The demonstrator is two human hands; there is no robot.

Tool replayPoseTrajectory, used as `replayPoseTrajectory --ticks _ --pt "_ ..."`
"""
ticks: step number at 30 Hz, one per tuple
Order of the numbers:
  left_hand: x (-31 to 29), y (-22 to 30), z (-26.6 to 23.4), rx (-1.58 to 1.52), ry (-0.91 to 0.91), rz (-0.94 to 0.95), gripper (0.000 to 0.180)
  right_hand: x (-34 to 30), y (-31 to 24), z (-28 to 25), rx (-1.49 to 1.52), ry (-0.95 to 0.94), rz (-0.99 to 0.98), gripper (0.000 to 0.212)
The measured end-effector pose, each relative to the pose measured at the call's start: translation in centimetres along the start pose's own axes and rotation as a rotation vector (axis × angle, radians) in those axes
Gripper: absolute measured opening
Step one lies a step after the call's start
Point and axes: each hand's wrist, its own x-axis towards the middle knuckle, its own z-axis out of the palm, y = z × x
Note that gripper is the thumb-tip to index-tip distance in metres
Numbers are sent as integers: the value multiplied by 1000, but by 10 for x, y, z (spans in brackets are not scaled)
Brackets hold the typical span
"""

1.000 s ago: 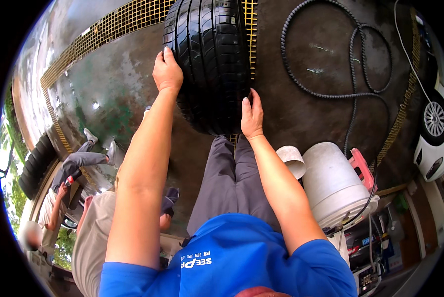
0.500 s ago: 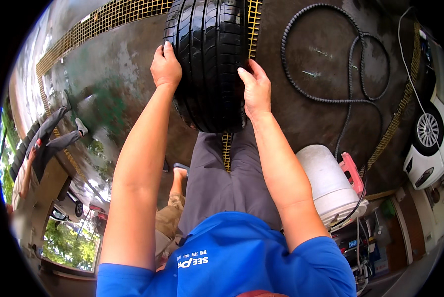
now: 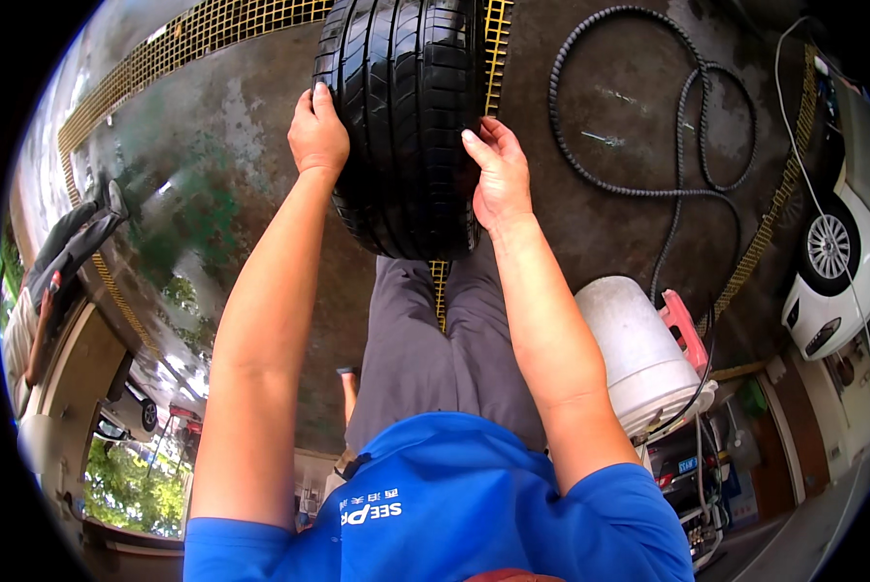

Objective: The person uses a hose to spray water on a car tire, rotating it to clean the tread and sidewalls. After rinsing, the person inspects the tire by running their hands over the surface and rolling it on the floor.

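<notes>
A black car tire (image 3: 401,136) with a wet, shiny tread stands upright in front of my legs, its upper part cut off by the picture's edge. On its left sidewall edge lies my left hand (image 3: 318,139), with the fingers curled round the rubber and partly hidden. My right hand (image 3: 500,173) grips the opposite edge, thumb toward the tread and fingers on the far side. Both forearms reach forward, and the tire sits between the two palms.
A black ribbed hose (image 3: 682,194) lies coiled on the dark floor to the right. Nearer stand a whitish bucket (image 3: 624,349) and a pinkish-red object (image 3: 685,335). Yellow floor grating (image 3: 202,34) runs behind. A white car (image 3: 842,281) is far right; another person (image 3: 61,252) is at left.
The tire and both my hands have shifted very slightly left in view, with the grip unchanged. The person at left has moved, and another person behind my legs is now mostly hidden.
</notes>
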Motion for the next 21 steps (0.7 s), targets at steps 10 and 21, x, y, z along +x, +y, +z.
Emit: replayPoseTrajectory --ticks 10,21 --pt "3 -5 -7 24 0 -2 56 9 -1 0 23 -57 154 63" --pt "5 -10 -8 53 15 -9 56 9 2 3 -7 -90 147 65"
